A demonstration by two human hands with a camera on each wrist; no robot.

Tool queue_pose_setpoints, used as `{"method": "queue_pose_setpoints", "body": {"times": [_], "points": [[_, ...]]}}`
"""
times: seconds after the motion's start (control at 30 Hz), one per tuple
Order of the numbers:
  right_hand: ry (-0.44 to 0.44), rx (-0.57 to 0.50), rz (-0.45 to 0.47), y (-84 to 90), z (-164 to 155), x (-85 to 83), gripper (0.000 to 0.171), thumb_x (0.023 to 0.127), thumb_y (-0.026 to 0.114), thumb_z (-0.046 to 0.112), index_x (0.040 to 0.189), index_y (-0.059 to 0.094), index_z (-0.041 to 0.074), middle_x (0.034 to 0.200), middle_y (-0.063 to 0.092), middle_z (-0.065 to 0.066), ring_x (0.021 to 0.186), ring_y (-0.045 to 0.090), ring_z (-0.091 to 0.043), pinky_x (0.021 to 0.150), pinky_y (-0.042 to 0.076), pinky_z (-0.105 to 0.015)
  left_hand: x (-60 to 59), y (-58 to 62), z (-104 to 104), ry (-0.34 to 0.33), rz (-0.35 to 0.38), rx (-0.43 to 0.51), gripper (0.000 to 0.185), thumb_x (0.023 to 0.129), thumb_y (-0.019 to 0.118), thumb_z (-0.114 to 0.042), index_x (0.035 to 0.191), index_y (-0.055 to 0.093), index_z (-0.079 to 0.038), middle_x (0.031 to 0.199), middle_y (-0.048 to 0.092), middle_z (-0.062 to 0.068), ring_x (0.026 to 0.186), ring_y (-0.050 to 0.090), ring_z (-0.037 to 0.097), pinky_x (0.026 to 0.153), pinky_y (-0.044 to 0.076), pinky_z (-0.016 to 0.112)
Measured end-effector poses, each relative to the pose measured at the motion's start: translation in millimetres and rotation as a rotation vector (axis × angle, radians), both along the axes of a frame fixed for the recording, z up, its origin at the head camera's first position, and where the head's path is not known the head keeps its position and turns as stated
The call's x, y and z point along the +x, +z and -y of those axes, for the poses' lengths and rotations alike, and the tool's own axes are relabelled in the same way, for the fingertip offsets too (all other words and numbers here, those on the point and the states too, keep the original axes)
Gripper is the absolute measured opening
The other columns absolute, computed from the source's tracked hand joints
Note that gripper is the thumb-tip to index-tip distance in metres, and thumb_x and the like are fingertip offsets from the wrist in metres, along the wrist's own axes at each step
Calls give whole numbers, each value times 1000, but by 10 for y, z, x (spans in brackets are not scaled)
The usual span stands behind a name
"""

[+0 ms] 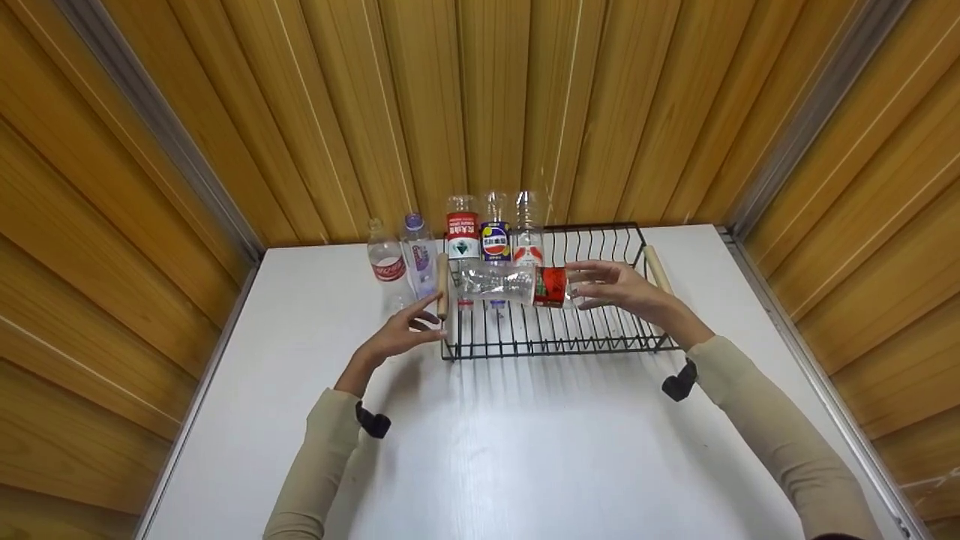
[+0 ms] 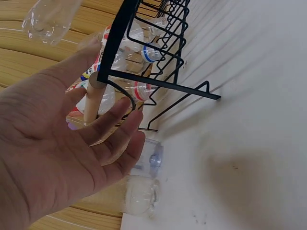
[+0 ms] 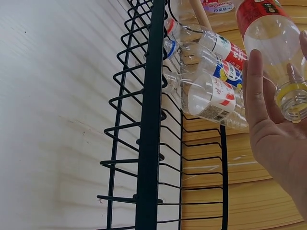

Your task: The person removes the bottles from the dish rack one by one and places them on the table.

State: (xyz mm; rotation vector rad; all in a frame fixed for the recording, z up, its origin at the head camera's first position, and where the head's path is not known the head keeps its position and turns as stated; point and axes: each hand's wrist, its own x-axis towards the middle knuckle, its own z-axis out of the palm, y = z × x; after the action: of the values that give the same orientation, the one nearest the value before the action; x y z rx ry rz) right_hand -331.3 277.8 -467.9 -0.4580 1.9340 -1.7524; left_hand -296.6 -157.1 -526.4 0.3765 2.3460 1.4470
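Note:
A clear plastic bottle (image 1: 517, 285) with a red label lies level in the air above the black wire rack (image 1: 555, 341). My right hand (image 1: 611, 289) grips it at the neck end. In the right wrist view the bottle (image 3: 273, 38) has its open mouth against the palm of that hand (image 3: 273, 124). My left hand (image 1: 409, 326) hovers with relaxed fingers by the rack's left wooden handle (image 1: 442, 285) and holds nothing. The left wrist view shows this hand (image 2: 72, 158) spread beside the handle (image 2: 93, 100), with the bottle's base (image 2: 48, 19) overhead.
Three labelled bottles (image 1: 495, 232) stand upside down in the rack's back left part. Two more bottles (image 1: 386, 262) stand on the white table (image 1: 525, 450) left of the rack. Wooden walls close in the table on three sides.

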Motion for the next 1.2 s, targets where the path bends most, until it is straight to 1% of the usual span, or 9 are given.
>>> {"method": "queue_pose_setpoints", "body": {"times": [0.13, 0.23, 0.33, 0.43, 0.53, 0.77, 0.87, 1.0, 1.2], "points": [[-1, 25, -3, 24, 0, 48, 58, 94, 73, 14, 147, 52, 7, 140, 59, -10, 118, 66, -24, 101, 56, -50, -25, 157, 22, 48, -26, -8, 88, 89, 80, -32, 162, 31, -25, 142, 56, 21, 131, 53, 39, 106, 49, 56], [4, 38, -9, 44, 0, 72, 57, 94, 73, 14, 147, 53, 7, 141, 59, -12, 118, 66, -23, 101, 55, -53, -40, 278, 22, 46, -28, 16, 95, 84, 85, -31, 162, 30, -26, 147, 52, 19, 136, 49, 39, 108, 48, 55], [21, 45, -18, 57, 6, 77, 57, 95, 72, 13, 148, 51, 6, 141, 58, -12, 117, 66, -23, 99, 56, -51, -35, 384, 4, -17, -47, 49, 101, 82, 88, -26, 163, 28, -25, 152, 48, 18, 140, 45, 40, 110, 46, 56], [45, 45, -30, 55, 16, 70, 58, 96, 71, 12, 149, 49, 5, 140, 59, -11, 117, 67, -23, 98, 57, -49, -25, 452, -40, -82, -82, 74, 98, 83, 86, -25, 163, 28, -27, 156, 45, 17, 141, 45, 39, 111, 45, 55], [74, 45, -42, 46, 34, 75, 57, 96, 69, 9, 149, 49, 3, 140, 60, -10, 117, 67, -24, 97, 58, -48, -17, 485, -95, -144, -99, 108, 87, 90, 80, -27, 162, 31, -28, 158, 43, 15, 142, 45, 37, 113, 45, 53], [140, 69, -36, 63, 98, 132, 53, 96, 70, 10, 146, 53, 5, 142, 59, -9, 119, 66, -24, 95, 59, -48, 4, 509, -184, -292, -96, 138, 61, 102, 64, -24, 157, 41, -16, 157, 47, 16, 139, 50, 39, 111, 47, 54], [152, 76, -41, 81, 123, 147, 52, 95, 70, 9, 144, 55, 5, 141, 60, -8, 119, 66, -24, 95, 59, -50, 7, 528, -219, -333, -94, 117, 56, 102, 63, -22, 155, 45, -16, 157, 48, 16, 136, 53, 38, 110, 48, 53], [174, 68, -63, 101, 142, 153, 51, 95, 70, 7, 143, 56, 4, 139, 61, -7, 118, 66, -25, 94, 59, -48, -1, 556, -256, -348, -82, 107, 53, 102, 64, -21, 153, 49, -16, 154, 51, 16, 136, 55, 36, 109, 49, 52], [191, 86, -74, 104, 148, 169, 53, 93, 72, 8, 144, 56, 3, 138, 64, -5, 116, 67, -22, 92, 61, -43, 4, 571, -304, -405, -57, 109, 60, 96, 71, -15, 152, 49, -9, 150, 54, 21, 135, 55, 36, 110, 48, 50]]}}
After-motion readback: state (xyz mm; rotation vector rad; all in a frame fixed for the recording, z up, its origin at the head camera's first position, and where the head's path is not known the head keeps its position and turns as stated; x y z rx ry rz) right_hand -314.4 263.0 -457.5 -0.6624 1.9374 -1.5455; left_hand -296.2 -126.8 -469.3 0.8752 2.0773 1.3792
